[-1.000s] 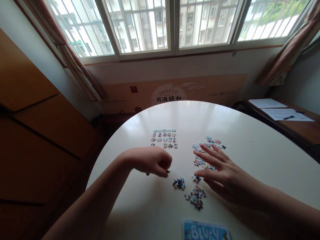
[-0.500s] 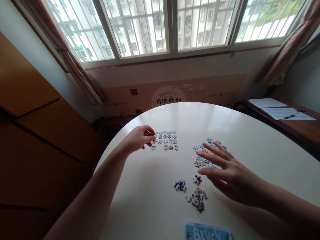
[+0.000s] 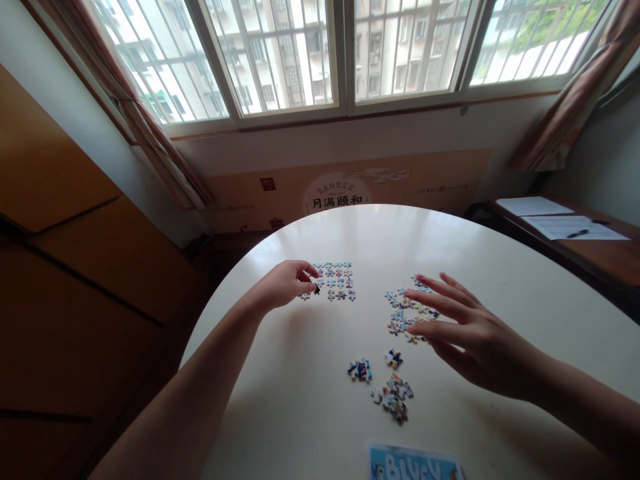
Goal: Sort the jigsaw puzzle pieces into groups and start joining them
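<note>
Between thumb and finger, my left hand (image 3: pixel 293 281) pinches a small dark-looking jigsaw piece (image 3: pixel 317 289). It is at the left side of several rows of jigsaw pieces (image 3: pixel 341 283) laid out with small spaces between them. My right hand (image 3: pixel 463 333) hovers with fingers spread over the right edge of a loose pile of jigsaw pieces (image 3: pixel 400 323), partly hiding it. Nearer to me lie a small dark-blue cluster of pieces (image 3: pixel 360 369), another small cluster (image 3: pixel 394 359) and a larger mixed heap (image 3: pixel 395 399).
The round white table (image 3: pixel 280 400) carries all the pieces. A blue box or card with "Bluey" lettering (image 3: pixel 415 463) lies at the near edge. At the right, a brown side table (image 3: pixel 620 212) holds papers (image 3: pixel 570 227) and pens. Windows and a wall stand beyond.
My left hand has moved slightly right and nearer to me, and the pinched piece now shows at its fingertips. My right hand has shifted a little right, fingers still spread.
</note>
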### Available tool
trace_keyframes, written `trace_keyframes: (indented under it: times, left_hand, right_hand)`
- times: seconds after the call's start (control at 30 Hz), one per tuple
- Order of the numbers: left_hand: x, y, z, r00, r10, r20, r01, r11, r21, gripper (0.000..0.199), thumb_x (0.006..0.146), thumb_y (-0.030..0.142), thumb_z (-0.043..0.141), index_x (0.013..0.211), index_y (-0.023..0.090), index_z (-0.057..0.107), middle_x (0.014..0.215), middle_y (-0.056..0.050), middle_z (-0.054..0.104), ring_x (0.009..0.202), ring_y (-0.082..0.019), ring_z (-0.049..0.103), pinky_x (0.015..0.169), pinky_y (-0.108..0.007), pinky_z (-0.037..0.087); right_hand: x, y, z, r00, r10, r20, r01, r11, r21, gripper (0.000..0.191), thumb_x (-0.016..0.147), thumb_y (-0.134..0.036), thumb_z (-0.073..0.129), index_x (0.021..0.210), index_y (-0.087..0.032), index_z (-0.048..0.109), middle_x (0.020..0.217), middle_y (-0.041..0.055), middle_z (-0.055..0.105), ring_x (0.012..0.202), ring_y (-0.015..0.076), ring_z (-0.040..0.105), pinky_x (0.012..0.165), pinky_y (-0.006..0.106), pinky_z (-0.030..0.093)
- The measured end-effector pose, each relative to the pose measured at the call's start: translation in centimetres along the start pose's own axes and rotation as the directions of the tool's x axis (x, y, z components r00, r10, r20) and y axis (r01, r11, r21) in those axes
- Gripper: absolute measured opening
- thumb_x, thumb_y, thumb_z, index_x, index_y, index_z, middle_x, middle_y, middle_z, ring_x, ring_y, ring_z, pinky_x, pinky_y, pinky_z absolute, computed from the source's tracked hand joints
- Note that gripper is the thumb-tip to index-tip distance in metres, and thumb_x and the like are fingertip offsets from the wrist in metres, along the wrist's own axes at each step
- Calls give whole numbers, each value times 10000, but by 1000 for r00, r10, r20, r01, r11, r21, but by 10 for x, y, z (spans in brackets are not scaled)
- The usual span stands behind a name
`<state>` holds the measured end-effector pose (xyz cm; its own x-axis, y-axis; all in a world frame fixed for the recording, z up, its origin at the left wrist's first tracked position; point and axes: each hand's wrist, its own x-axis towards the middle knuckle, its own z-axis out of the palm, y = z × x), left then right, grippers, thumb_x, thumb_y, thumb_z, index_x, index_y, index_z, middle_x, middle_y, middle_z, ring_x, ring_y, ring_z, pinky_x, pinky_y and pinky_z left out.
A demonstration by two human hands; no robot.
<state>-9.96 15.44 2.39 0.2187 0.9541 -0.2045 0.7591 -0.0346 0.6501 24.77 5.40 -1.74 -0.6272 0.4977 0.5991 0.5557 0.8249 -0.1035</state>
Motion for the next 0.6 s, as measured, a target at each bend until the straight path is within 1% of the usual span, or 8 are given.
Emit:
trace_keyframes:
  times: [0.07, 0.13, 0.27, 0.37, 0.53, 0.6]
  left_hand:
    - [1, 0, 1, 1000, -13, 0, 13, 999, 45, 318, 726, 327, 678, 999, 175, 732, 832, -45, 723, 737, -186, 641, 662, -281, 482]
    - [0, 1, 2, 1000, -25, 3, 24, 995, 97, 262, 731, 313, 662, 936, 173, 748, 844, -51, 734, 723, -185, 643, 654, -282, 486]
    - [-2, 4, 6, 999, -43, 18, 40, 989, 142, 202, 730, 293, 636, 856, 161, 723, 800, -52, 732, 626, -168, 627, 598, -279, 483]
    - [-2, 5, 8, 999, -48, 19, 44, 985, 168, 174, 727, 290, 635, 822, 165, 710, 768, -42, 726, 601, -166, 625, 587, -276, 477]
    - [-1, 5, 11, 998, -34, -43, 44, 966, 253, 149, 726, 288, 647, 812, 195, 726, 839, -40, 748, 788, -209, 671, 658, -277, 455]
    - [0, 5, 12, 997, -35, -65, 53, 956, 289, 150, 725, 302, 655, 807, 203, 731, 849, -39, 749, 806, -216, 664, 649, -279, 433]
  right_hand:
    - [0, 0, 0, 1000, -1, 7, 1, 1000, 2, 288, 926, -87, 580, 1079, -290, 716, 1420, 46, 613, 1459, 292, 408, 1188, 633, 321]
    - [0, 0, 0, 1000, -6, 11, 6, 1000, 6, 288, 928, -87, 576, 1082, -289, 712, 1407, 45, 624, 1452, 284, 419, 1188, 626, 325]
    - [0, 1, 0, 1000, -14, 12, 14, 1000, 17, 291, 930, -82, 568, 1084, -286, 707, 1398, 47, 631, 1444, 280, 430, 1181, 626, 337]
    - [-1, 1, 0, 1000, -12, 16, 12, 1000, 27, 296, 928, -81, 569, 1084, -290, 708, 1400, 43, 631, 1442, 282, 433, 1179, 628, 342]
    - [-1, 0, 0, 1000, -11, 14, 10, 999, 32, 296, 924, -82, 585, 1088, -294, 710, 1396, 32, 635, 1429, 279, 454, 1191, 615, 342]
    - [-1, 0, 0, 1000, -6, 14, 5, 999, 36, 296, 919, -82, 594, 1087, -296, 712, 1400, 27, 633, 1426, 280, 459, 1194, 609, 346]
